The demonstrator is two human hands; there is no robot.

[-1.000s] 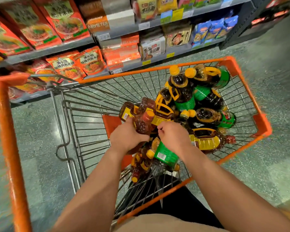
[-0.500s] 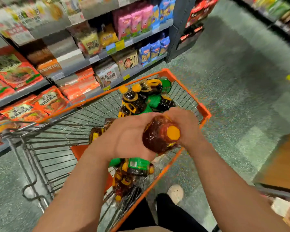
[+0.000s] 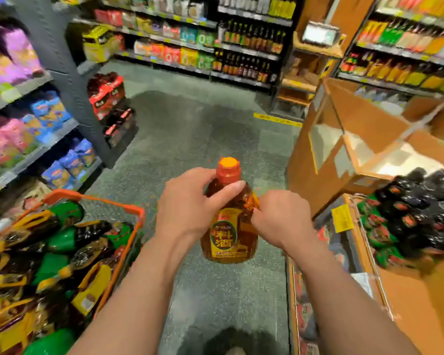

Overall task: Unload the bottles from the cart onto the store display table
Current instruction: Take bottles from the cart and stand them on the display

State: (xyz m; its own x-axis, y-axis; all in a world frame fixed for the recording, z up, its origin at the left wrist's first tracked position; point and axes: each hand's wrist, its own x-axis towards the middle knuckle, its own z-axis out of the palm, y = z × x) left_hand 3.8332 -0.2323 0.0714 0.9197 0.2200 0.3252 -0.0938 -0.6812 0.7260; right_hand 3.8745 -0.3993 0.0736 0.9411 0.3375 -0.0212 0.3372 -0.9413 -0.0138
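Both hands hold one amber bottle (image 3: pixel 230 226) upright over the floor (image 3: pixel 190 129), at centre; the left hand (image 3: pixel 187 203) curls round its shoulder, thumb laid across the neck; the right hand (image 3: pixel 282 219) grips its side, fingers hidden behind it; the cart (image 3: pixel 136 213) of bottles lies at 8 o'clock — the display table (image 3: pixel 408 290) at 3 o'clock; shelves (image 3: pixel 215 49) at 12.

A bottle (image 3: pixel 228 221) stands upright at the centre, over the floor (image 3: pixel 190 129), held between the left hand (image 3: pixel 187 206) at 9 o'clock and the right hand (image 3: pixel 282 219) at 3 o'clock. The cart (image 3: pixel 136 213), with bottles piled in it, sits at 8 o'clock. The display surface (image 3: pixel 408 290) lies at 4 o'clock, carrying more bottles along its far side, and shelves (image 3: pixel 241 49) stand at 12 o'clock.
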